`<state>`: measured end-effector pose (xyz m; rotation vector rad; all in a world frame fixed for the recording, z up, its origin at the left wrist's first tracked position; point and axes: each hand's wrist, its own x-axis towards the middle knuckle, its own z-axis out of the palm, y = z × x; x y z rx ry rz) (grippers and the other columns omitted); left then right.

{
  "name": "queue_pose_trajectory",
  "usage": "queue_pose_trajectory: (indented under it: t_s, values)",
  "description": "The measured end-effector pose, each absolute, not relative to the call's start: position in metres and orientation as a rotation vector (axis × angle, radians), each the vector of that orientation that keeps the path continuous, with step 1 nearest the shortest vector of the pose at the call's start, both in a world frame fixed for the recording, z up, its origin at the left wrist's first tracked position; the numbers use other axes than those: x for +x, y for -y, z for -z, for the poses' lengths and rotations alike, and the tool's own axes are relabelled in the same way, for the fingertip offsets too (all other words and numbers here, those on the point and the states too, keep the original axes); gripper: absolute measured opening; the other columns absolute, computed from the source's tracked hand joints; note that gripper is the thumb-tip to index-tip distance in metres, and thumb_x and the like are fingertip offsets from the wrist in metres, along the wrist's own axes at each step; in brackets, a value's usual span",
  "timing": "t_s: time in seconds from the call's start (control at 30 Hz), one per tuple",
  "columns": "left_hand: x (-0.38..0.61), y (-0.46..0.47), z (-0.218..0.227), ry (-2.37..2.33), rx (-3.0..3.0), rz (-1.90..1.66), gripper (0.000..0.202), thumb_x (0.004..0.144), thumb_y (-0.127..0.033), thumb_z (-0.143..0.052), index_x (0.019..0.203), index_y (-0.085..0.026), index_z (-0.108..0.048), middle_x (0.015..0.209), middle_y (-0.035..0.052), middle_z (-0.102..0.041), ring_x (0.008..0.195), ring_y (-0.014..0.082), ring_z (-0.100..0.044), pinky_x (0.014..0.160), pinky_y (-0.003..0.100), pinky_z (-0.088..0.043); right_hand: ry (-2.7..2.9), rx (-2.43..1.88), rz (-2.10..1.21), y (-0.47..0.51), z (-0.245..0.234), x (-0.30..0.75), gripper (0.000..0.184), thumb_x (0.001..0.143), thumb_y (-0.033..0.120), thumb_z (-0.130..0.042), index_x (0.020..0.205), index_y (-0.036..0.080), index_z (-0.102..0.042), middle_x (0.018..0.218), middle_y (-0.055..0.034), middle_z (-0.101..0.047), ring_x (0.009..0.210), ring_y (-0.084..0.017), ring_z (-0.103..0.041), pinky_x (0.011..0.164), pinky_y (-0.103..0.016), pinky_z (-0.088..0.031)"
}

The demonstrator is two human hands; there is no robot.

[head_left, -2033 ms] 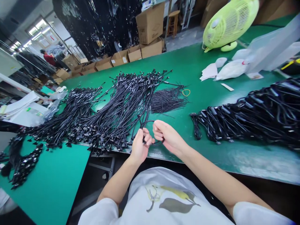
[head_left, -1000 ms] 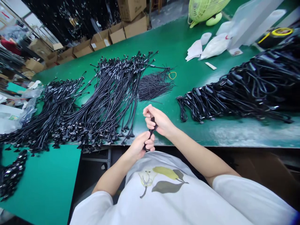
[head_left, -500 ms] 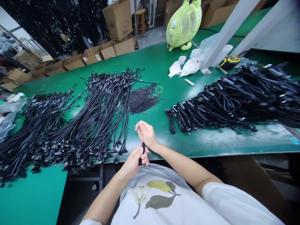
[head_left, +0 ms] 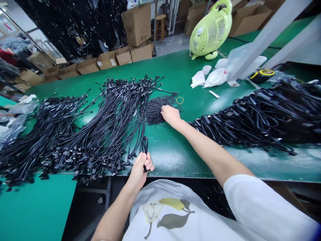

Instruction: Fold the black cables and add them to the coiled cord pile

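Note:
My left hand (head_left: 138, 170) grips a small looped black cable (head_left: 144, 147) near the front edge of the green workbench (head_left: 170, 159). My right hand (head_left: 171, 116) lies stretched across the bench, its fingertips at the edge of a bundle of thin black wires (head_left: 156, 108). I see nothing held in it. Long black cables with small connectors (head_left: 117, 124) fan out to the left of the bundle, close to my left hand. A heap of thicker black cords (head_left: 260, 120) lies to the right, beyond my right forearm.
Another black cable pile (head_left: 50, 124) lies at the bench's left end, above a lower teal table (head_left: 35, 211). Farther back are a yellow rubber band (head_left: 179, 100), white plastic bags (head_left: 215, 77), a lime-green fan (head_left: 210, 31), a tape measure (head_left: 262, 75) and cardboard boxes (head_left: 137, 25).
My right hand has let go of the short cable and reached forward to the thin wire bundle. My left hand keeps the cable, now looped upward. The head view has shifted slightly.

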<state>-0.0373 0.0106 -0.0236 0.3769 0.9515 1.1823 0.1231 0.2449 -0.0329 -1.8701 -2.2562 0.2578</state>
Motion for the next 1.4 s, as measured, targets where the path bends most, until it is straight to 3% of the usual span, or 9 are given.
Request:
queue_pose_trajectory:
  t_s: [0.33,0.53,0.6,0.67,0.77,0.9,1.07,1.23,1.4]
  values:
    - [-0.038,-0.011,0.012,-0.927,0.522,-1.224,0.041,0.079,-0.051,-0.069,0.079,-0.014,-0.05,0.056,-0.009,-0.032,0.047,0.0037,-0.032,0.049,0.019,-0.032,2.219,-1.891,0.027,-0.18,0.007,0.149,0.03,0.097,0.026,-0.035,0.107,0.012,-0.06,0.109,-0.0171,-0.056,0.089,-0.024,-0.056,0.064,-0.029,-0.036]
    - [-0.026,-0.012,0.016,-0.841,0.626,-1.113,0.049,0.08,-0.051,-0.067,0.11,-0.017,-0.048,0.057,-0.0102,-0.037,0.045,0.0053,-0.032,0.048,0.02,-0.033,2.297,-1.137,-0.852,-0.082,0.02,0.147,0.018,0.094,0.025,-0.045,0.083,0.018,-0.058,0.083,-0.0027,-0.061,0.078,-0.014,-0.057,0.072,-0.024,-0.041]
    - [-0.021,-0.012,0.022,-0.853,0.651,-1.097,0.053,0.081,-0.051,-0.067,0.116,-0.016,-0.048,0.056,-0.0104,-0.036,0.045,0.0058,-0.032,0.049,0.021,-0.034,2.308,-1.047,-0.929,-0.06,0.025,0.144,0.02,0.095,0.024,-0.044,0.082,0.019,-0.057,0.081,-0.0015,-0.06,0.074,-0.012,-0.056,0.069,-0.023,-0.041]
    - [-0.018,-0.012,0.028,-0.914,0.709,-1.102,0.055,0.082,-0.052,-0.063,0.12,-0.014,-0.05,0.058,-0.0094,-0.037,0.046,0.0061,-0.033,0.05,0.022,-0.034,2.385,-1.039,-0.758,-0.048,0.025,0.141,0.022,0.096,0.024,-0.042,0.083,0.018,-0.058,0.081,-0.0024,-0.059,0.071,-0.012,-0.054,0.066,-0.024,-0.04]
    - [-0.019,-0.013,0.035,-1.089,0.916,-1.08,0.057,0.087,-0.051,-0.055,0.13,-0.013,-0.049,0.059,-0.0078,-0.041,0.049,0.0072,-0.038,0.052,0.023,-0.035,2.547,-0.886,-0.195,-0.045,0.019,0.137,0.025,0.096,0.017,-0.039,0.085,0.016,-0.061,0.085,-0.0071,-0.061,0.072,-0.015,-0.053,0.065,-0.028,-0.038]
    - [-0.033,-0.013,0.031,-1.144,1.115,-0.816,0.061,0.09,-0.047,-0.051,0.139,-0.012,-0.042,0.057,-0.0068,-0.046,0.051,0.0086,-0.042,0.053,0.024,-0.035,2.646,-0.255,0.347,-0.056,0.003,0.134,0.027,0.092,0.009,-0.036,0.096,0.012,-0.062,0.114,-0.0134,-0.061,0.1,-0.022,-0.054,0.084,-0.035,-0.04]
    - [-0.048,0.0,0.014,-0.819,0.814,-0.69,0.051,0.082,-0.045,-0.064,0.121,-0.014,-0.053,0.057,-0.0088,-0.04,0.047,0.0063,-0.036,0.053,0.024,-0.038,2.778,-0.033,0.48,-0.059,-0.017,0.132,0.022,0.093,0.013,-0.037,0.084,0.017,-0.057,0.082,-0.0065,-0.059,0.075,-0.019,-0.052,0.073,-0.035,-0.039]
    - [-0.049,0.004,0.011,-0.77,0.649,-0.741,0.031,0.081,-0.033,-0.067,0.106,-0.018,-0.058,0.059,-0.008,-0.039,0.045,0.0043,-0.031,0.048,0.021,-0.032,2.803,0.086,0.797,-0.05,-0.026,0.129,0.036,0.086,0.004,-0.031,0.096,0.015,-0.065,0.089,-0.0125,-0.06,0.085,-0.024,-0.051,0.077,-0.038,-0.039]
    - [-0.045,0.004,0.017,-0.745,0.624,-0.671,0.029,0.08,-0.026,-0.066,0.107,-0.02,-0.058,0.066,-0.0067,-0.042,0.046,0.0033,-0.031,0.051,0.022,-0.035,2.905,0.258,1.018,-0.047,-0.022,0.126,0.038,0.077,0.0,-0.035,0.077,0.017,-0.069,0.07,-0.0108,-0.054,0.07,-0.024,-0.047,0.064,-0.036,-0.034]
